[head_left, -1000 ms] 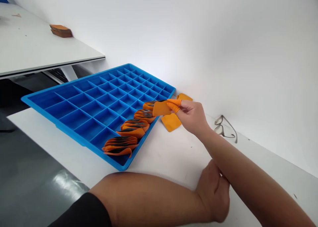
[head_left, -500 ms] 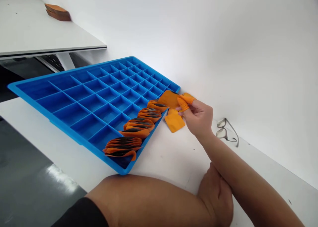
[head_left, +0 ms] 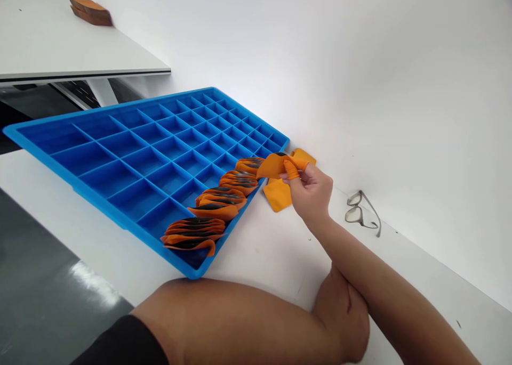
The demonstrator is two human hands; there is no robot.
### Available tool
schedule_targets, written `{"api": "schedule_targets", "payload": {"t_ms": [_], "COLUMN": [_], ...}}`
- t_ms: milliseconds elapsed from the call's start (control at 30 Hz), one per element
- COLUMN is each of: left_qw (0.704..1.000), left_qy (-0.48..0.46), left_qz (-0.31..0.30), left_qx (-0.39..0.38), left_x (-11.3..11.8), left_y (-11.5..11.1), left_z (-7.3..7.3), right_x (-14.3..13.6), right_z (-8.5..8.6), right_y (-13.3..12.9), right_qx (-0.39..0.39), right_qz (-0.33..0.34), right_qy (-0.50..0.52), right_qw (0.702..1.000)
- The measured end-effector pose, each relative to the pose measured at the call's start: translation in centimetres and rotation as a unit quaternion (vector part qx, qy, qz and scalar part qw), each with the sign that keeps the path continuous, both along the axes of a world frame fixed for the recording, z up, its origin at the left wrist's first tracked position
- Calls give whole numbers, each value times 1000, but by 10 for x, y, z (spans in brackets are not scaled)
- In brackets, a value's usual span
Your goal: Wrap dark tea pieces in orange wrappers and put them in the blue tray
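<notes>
My right hand (head_left: 311, 192) wears orange finger cots on the thumb and a finger. Pinched between them is a thin, flat orange piece (head_left: 270, 167), slightly curved, with a dark edge showing. It hangs at the near right rim of the blue divided tray (head_left: 132, 227). Bunches of similar orange and black pieces (head_left: 196, 232) stand on edge in several compartments along that side. Below my right hand lies a loose orange piece (head_left: 277, 195), and behind it another orange piece (head_left: 304, 156). My left hand (head_left: 343, 322) rests under my right forearm, its fingers hidden.
Glasses (head_left: 362, 211) lie on the white table (head_left: 256, 253) at the right, near the wall (head_left: 360, 77). A stack of orange-brown pieces (head_left: 91, 11) sits on another white table (head_left: 80, 50) at the upper left.
My right hand has shifted slightly left and down with the orange piece, which now bends more. More of the loose piece behind the hand shows. The whole view has shifted a little.
</notes>
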State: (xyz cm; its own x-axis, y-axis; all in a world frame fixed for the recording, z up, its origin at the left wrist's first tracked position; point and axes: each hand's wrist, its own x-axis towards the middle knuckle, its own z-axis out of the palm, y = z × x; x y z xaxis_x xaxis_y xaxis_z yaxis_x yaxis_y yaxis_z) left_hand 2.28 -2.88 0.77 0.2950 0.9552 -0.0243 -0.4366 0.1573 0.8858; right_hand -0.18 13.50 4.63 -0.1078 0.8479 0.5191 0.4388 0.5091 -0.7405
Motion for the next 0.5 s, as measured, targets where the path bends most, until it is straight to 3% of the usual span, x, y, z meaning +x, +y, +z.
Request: {"api": "schedule_targets", "payload": {"t_ms": [267, 500], "left_qw": [999, 998], "left_qy": [44, 50], "left_qz": [-3, -8], "left_qx": [-31, -46], "left_x": [0, 1], "left_y": [1, 1], "left_z": [2, 1], "right_x": [1, 0], "right_z": [-1, -8], "right_y": [-5, -6], "right_qx": [82, 132], "right_qz": [-60, -21], "right_qy": [-78, -180], "right_qw": [992, 974]}}
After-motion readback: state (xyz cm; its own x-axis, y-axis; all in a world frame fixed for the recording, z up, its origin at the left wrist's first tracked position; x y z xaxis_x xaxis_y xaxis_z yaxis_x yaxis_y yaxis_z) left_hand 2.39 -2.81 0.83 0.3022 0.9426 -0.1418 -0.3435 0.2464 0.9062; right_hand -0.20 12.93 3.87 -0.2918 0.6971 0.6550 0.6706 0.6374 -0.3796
